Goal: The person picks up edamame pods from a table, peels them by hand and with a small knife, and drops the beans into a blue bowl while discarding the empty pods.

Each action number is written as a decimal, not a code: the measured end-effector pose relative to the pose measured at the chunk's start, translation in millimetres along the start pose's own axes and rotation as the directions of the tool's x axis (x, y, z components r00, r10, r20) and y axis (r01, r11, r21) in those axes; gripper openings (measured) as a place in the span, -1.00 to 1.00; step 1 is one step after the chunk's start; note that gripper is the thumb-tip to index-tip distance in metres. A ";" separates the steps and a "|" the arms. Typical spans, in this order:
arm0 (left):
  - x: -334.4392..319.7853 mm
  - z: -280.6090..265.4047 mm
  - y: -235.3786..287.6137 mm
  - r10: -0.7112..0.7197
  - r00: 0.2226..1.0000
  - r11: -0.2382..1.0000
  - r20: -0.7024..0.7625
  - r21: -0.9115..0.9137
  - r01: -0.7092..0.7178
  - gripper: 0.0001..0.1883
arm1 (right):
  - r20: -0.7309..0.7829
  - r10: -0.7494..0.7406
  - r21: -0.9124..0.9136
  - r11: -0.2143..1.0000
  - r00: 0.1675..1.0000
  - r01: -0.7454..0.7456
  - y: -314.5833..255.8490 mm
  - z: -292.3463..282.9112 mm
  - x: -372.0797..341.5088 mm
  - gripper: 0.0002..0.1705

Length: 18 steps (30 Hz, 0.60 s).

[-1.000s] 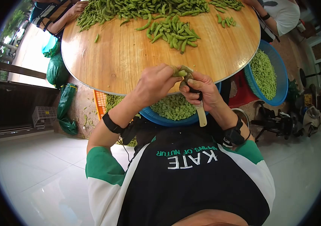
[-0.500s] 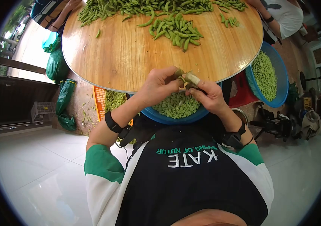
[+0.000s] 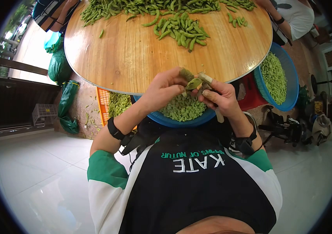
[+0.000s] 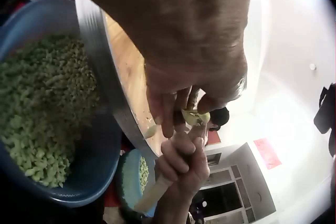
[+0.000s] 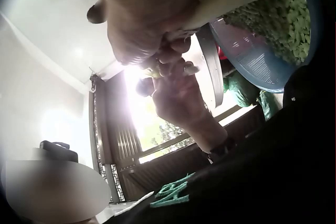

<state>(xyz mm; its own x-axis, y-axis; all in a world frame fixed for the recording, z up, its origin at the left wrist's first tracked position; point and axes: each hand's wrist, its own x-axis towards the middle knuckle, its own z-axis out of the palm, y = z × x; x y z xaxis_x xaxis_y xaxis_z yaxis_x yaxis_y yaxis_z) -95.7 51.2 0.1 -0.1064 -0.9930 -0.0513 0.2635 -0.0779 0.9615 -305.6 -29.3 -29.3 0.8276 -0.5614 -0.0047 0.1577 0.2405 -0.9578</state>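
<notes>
The splitting of a green pod (image 3: 193,83) seems to be the step in hand; the pod is held up between both hands, over the twelve o'clock side of a blue basin (image 3: 187,124) of shelled beans (image 3: 185,110); it is pinched by the thumb and fingers of the left hand (image 3: 164,86), while a pale-handled tool (image 3: 219,116) is grasped in the curled fingers of the right hand (image 3: 223,98), its handle pointing to five o'clock from the pod; whether its working end is touching the pod cannot be told. By judgement, the beans are next to be freed from the husk and let fall towards six o'clock.

From the hands, a small heap of pods (image 3: 183,32) is spread at twelve o'clock on the round table (image 3: 131,58), with a larger heap (image 3: 115,8) beyond; a second basin (image 3: 293,85) is seen at three, an orange crate (image 3: 102,102) at nine; the basin's far side is overhung by the table's edge, by which falling beans might be caught.
</notes>
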 end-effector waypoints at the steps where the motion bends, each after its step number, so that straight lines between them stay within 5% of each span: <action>1: -1.5 -0.1 0.4 0.001 1.000 1.000 -0.001 0.002 -0.001 -0.72 | 0.018 0.032 0.051 0.998 0.999 -0.033 -0.8 -0.2 0.3 -0.51; 4: -8.2 -0.2 -2.2 -0.029 0.998 0.999 -0.058 -0.038 0.027 -0.77 | 0.041 0.025 0.031 0.999 0.999 -0.027 -0.5 4.5 3.6 -0.50; 6: -16.9 -5.7 -4.4 -0.004 0.989 0.991 -0.150 0.134 0.024 -0.82 | 0.043 0.009 0.006 1.000 0.999 -0.009 -1.2 11.0 7.6 -0.50; 7: -23.5 -12.2 2.6 0.115 0.981 0.890 -0.158 0.455 -0.031 -0.84 | 0.041 -0.009 -0.020 1.000 0.999 0.009 -1.6 12.3 8.8 -0.50; 9: -41.1 -29.4 26.9 0.284 0.951 0.465 -0.119 0.885 -0.028 -0.86 | -0.042 0.015 -0.006 1.000 0.999 -0.015 -2.3 5.0 12.2 -0.52; 10: -48.2 -39.5 38.4 0.339 0.936 0.209 -0.097 0.978 0.025 -0.86 | -0.122 0.037 0.008 0.999 0.992 -0.036 -2.6 0.6 15.2 -0.53; 11: -51.4 -52.2 45.6 0.342 0.935 0.199 -0.088 0.980 0.019 -0.86 | -0.124 0.025 0.010 1.000 0.992 -0.024 -1.6 -3.0 17.6 -0.53; 13: -53.8 -68.0 55.2 0.421 0.896 -0.142 -0.143 0.965 0.221 -0.83 | -0.109 0.038 -0.021 0.999 0.993 -0.040 4.1 -7.7 18.7 -0.59; 14: -46.0 -71.3 56.1 0.423 0.895 -0.147 -0.141 0.964 0.221 -0.83 | -0.108 0.033 -0.020 0.999 0.994 -0.035 5.5 -6.7 21.5 -0.59; 16: -12.6 -74.7 60.7 0.389 0.891 0.298 -0.234 0.947 0.119 -0.83 | -0.113 0.029 0.034 0.999 0.993 -0.025 6.5 -2.7 28.6 -0.65; 18: 26.9 -81.0 50.0 0.400 0.897 0.282 -0.186 0.957 0.072 -0.83 | -0.122 0.015 0.012 1.000 0.992 -0.014 6.5 -0.9 31.6 -0.65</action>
<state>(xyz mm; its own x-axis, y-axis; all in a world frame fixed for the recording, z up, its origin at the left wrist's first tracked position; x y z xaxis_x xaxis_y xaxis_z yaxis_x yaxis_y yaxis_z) -7.7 13.4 24.9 0.1879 -0.9388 0.2888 -0.8508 -0.0086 0.5255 -278.9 -46.2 -35.9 0.7576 -0.6504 -0.0544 0.1527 0.2576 -0.9541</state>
